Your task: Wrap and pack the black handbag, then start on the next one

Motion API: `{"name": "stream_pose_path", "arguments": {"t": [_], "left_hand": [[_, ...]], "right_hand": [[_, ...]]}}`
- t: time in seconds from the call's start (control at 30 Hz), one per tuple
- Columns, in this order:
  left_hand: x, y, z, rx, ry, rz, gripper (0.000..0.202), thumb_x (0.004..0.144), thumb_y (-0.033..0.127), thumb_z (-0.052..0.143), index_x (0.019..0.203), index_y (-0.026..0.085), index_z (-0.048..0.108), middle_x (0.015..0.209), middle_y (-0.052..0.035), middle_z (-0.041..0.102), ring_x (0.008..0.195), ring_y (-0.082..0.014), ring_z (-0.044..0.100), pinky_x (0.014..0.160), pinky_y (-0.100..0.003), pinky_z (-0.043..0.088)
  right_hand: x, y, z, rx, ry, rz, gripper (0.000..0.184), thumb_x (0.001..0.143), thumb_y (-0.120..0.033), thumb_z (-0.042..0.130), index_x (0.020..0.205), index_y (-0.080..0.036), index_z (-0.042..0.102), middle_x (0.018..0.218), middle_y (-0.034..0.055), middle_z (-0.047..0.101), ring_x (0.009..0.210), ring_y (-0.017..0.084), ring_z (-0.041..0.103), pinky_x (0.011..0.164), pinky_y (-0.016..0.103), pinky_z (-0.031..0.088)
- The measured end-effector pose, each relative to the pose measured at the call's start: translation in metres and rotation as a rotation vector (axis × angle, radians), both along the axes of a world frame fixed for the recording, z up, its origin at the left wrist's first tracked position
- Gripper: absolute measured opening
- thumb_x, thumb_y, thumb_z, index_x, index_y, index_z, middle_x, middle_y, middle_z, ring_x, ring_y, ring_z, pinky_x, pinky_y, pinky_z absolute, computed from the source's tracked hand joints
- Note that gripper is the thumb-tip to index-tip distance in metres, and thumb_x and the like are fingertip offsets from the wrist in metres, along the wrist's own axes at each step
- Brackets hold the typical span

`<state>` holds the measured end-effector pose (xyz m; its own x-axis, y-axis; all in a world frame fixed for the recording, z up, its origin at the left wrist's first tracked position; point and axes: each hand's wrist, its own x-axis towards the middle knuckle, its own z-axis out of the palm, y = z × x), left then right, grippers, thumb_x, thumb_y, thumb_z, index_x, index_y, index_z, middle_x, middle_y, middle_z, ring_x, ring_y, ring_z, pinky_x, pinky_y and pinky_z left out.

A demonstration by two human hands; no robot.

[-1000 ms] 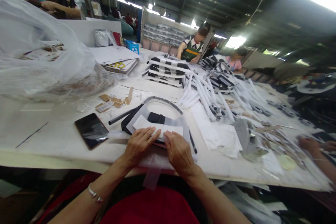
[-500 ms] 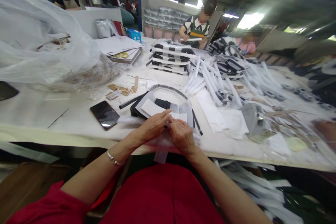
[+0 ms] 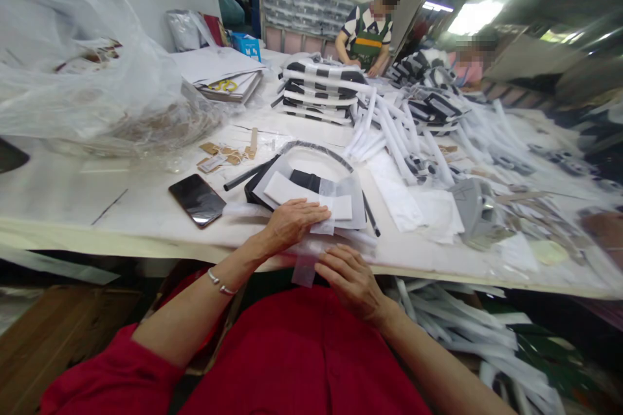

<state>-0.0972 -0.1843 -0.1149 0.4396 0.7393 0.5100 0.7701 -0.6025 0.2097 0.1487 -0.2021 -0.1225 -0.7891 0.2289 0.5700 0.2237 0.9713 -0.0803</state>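
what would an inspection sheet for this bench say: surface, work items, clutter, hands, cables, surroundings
surface: pale-covered table, dark line drawn at left
work items: black bag, partly wrapped, white sheet on top; translucent strip hangs over the near edge
clutter: phone, brown tags, heaped clear plastic, stacked wrapped bags
hands: left hand flat at the white sheet's near edge; right hand beside the translucent strip, grip unclear
cables: nothing seen on the table
surroundings: co-worker in patterned top across the table, another in pink, bright lights
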Motion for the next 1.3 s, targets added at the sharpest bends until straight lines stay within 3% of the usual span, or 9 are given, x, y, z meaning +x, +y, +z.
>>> {"name": "stream_pose_path", "arguments": {"t": [0.1,0.2,0.33,0.53,0.8,1.0,1.1,1.17,1.3], "left_hand": [[0.0,0.0,0.001,0.004,-0.005,-0.004,0.048,0.089,0.006,0.045,0.131,0.026,0.058,0.134,-0.0011,0.063,0.124,-0.0159,0.059,0.109,-0.037,0.043],[0.0,-0.001,0.001,0.004,-0.011,-0.004,0.048,0.09,0.007,0.046,0.133,0.025,0.057,0.135,-0.002,0.062,0.124,-0.0161,0.058,0.109,-0.038,0.043],[0.0,-0.002,-0.001,0.03,-0.004,-0.003,0.048,0.091,0.007,0.046,0.135,0.026,0.055,0.135,-0.0027,0.062,0.124,-0.0166,0.058,0.108,-0.037,0.045],[0.0,0.0,-0.005,0.086,0.004,0.054,0.047,0.094,0.01,0.047,0.136,0.028,0.055,0.136,-0.004,0.061,0.122,-0.0172,0.06,0.105,-0.037,0.047],[0.004,-0.001,-0.007,0.116,0.051,0.057,0.042,0.098,0.015,0.043,0.136,0.029,0.054,0.137,-0.0005,0.061,0.126,-0.0159,0.056,0.11,-0.036,0.042],[0.007,-0.006,-0.004,0.154,0.086,0.061,0.04,0.099,0.018,0.041,0.137,0.027,0.053,0.137,-0.0024,0.061,0.126,-0.0183,0.056,0.109,-0.039,0.042],[0.006,-0.006,-0.006,0.172,0.087,0.055,0.038,0.1,0.021,0.042,0.136,0.026,0.053,0.137,-0.0028,0.06,0.126,-0.019,0.056,0.108,-0.04,0.043],[0.006,-0.005,-0.007,0.179,0.089,0.059,0.038,0.1,0.022,0.044,0.136,0.026,0.053,0.136,-0.0034,0.061,0.126,-0.0192,0.056,0.107,-0.04,0.044],[0.008,-0.004,-0.01,0.178,0.116,0.071,0.04,0.099,0.02,0.045,0.138,0.028,0.051,0.137,-0.0035,0.061,0.126,-0.0188,0.057,0.108,-0.04,0.043]], "right_hand": [[-0.008,0.002,-0.018,0.045,-0.064,-0.069,0.037,0.096,-0.013,0.047,0.13,-0.021,0.059,0.13,0.0092,0.065,0.125,0.024,0.054,0.106,0.045,0.044],[-0.025,0.01,-0.026,0.02,0.014,-0.103,0.028,0.096,-0.015,0.051,0.119,-0.021,0.065,0.116,0.0077,0.071,0.111,0.022,0.061,0.097,0.042,0.048],[-0.034,0.016,-0.023,-0.101,0.149,-0.019,0.022,0.094,-0.012,0.052,0.106,-0.022,0.068,0.103,0.0055,0.075,0.106,0.02,0.065,0.093,0.04,0.051],[-0.009,0.01,-0.015,-0.328,0.212,0.101,0.035,0.091,-0.004,0.044,0.111,-0.021,0.066,0.101,0.0066,0.075,0.107,0.019,0.068,0.093,0.038,0.057],[0.004,-0.002,-0.007,-0.458,0.245,0.015,0.039,0.088,-0.002,0.045,0.112,-0.021,0.069,0.103,0.0065,0.075,0.103,0.019,0.07,0.092,0.035,0.058],[-0.004,-0.001,0.049,-0.406,0.062,0.179,0.01,0.093,-0.028,0.063,0.096,-0.021,0.069,0.083,0.0032,0.075,0.08,0.017,0.072,0.086,0.032,0.059],[-0.007,0.019,0.075,-0.277,0.165,0.047,0.02,0.093,-0.023,0.061,0.112,-0.02,0.066,0.105,0.0086,0.074,0.105,0.021,0.068,0.097,0.038,0.055],[-0.007,0.04,0.074,-0.163,0.126,-0.019,0.032,0.092,-0.023,0.063,0.124,-0.019,0.061,0.124,0.0125,0.067,0.122,0.025,0.059,0.109,0.047,0.046],[-0.001,0.074,0.036,-0.051,0.037,-0.043,0.039,0.092,-0.019,0.061,0.131,-0.018,0.058,0.128,0.0134,0.065,0.124,0.024,0.058,0.108,0.047,0.049]]}}
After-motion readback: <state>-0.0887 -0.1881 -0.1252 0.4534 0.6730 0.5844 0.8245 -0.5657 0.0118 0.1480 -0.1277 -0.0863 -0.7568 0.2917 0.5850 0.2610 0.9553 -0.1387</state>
